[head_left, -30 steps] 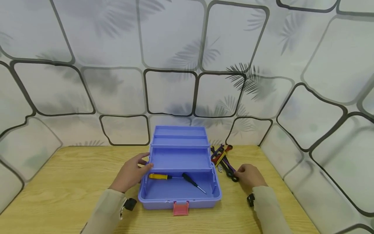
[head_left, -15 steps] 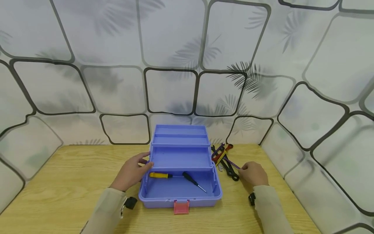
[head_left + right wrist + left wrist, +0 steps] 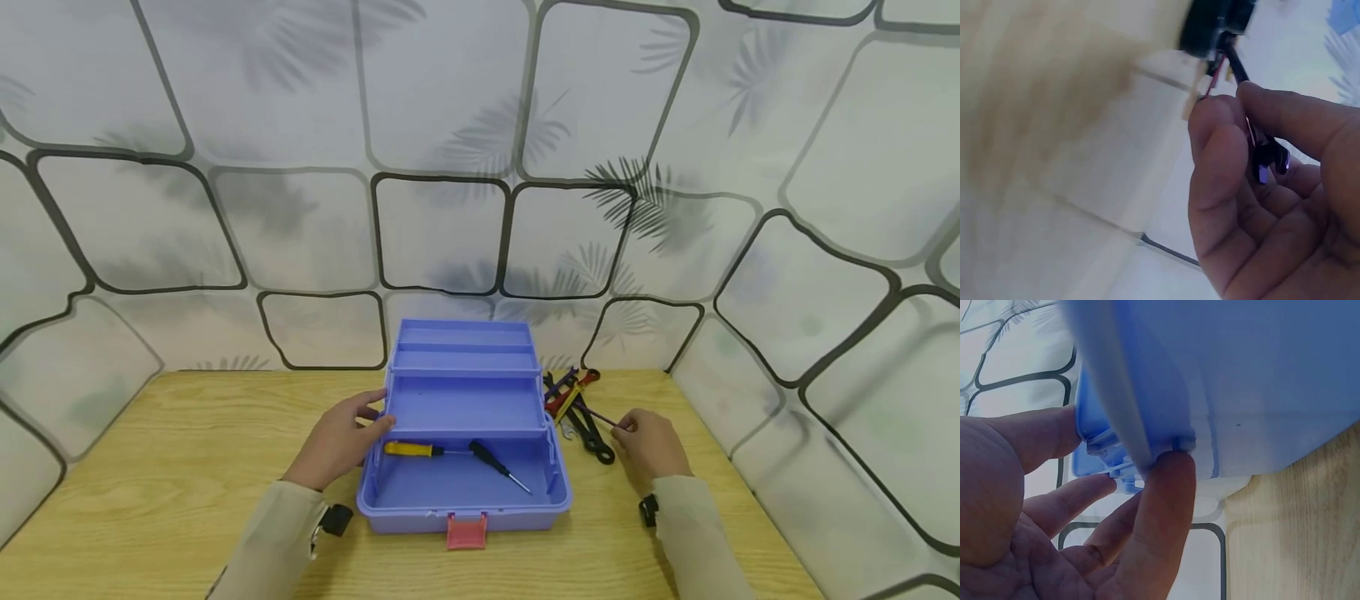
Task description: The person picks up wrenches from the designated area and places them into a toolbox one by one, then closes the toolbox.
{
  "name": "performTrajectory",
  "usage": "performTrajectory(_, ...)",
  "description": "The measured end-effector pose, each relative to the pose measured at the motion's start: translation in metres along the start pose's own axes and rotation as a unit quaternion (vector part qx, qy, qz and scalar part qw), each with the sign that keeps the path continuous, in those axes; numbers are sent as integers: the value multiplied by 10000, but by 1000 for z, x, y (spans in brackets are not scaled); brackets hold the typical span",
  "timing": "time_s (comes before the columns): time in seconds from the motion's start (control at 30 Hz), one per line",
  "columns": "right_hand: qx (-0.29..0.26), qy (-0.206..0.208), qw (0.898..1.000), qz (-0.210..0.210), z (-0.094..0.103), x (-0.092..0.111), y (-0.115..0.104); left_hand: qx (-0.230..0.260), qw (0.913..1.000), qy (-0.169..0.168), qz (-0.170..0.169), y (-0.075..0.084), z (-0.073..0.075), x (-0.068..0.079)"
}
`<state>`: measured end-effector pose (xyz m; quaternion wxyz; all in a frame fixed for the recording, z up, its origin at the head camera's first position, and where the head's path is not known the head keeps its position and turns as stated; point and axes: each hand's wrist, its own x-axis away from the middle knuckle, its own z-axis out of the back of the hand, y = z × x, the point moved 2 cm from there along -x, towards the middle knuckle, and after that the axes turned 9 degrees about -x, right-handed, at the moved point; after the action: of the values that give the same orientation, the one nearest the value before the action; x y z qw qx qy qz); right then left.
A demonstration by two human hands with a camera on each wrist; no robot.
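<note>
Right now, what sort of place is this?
Probably an indoor workbench-like corner, though it could be a staged set: a wood-grain table against leaf-patterned walls, holding an open periwinkle toolbox and a pile of wrenches.

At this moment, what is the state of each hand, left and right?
Left hand: closed, holding the toolbox at its left side.
Right hand: closed, pinching a purple wrench near one end.

We see behind a pale back wall, printed with rounded outlines in black and grey and with shadowy palm leaves. Similar pattern covers the side wall at right. Below, we find a tabletop of yellowish wood grain, in soft light.
</note>
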<state>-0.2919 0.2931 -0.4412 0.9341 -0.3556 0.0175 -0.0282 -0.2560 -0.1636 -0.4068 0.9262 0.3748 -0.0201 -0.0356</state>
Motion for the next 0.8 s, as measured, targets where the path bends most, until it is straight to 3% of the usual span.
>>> performTrajectory(0.17, -181, -79, 9998, 1, 3, 1, -6, -112, 9999, 16, -16, 1, 0, 0)
performTrajectory(0.6, 340, -32, 9993, -131, 3, 7, -5, -213, 9997, 58, -82, 0, -1, 0)
performTrajectory(0.8, 238, 24, 9997, -3, 4, 6, -5, -238, 9997, 50, -23, 0, -1, 1)
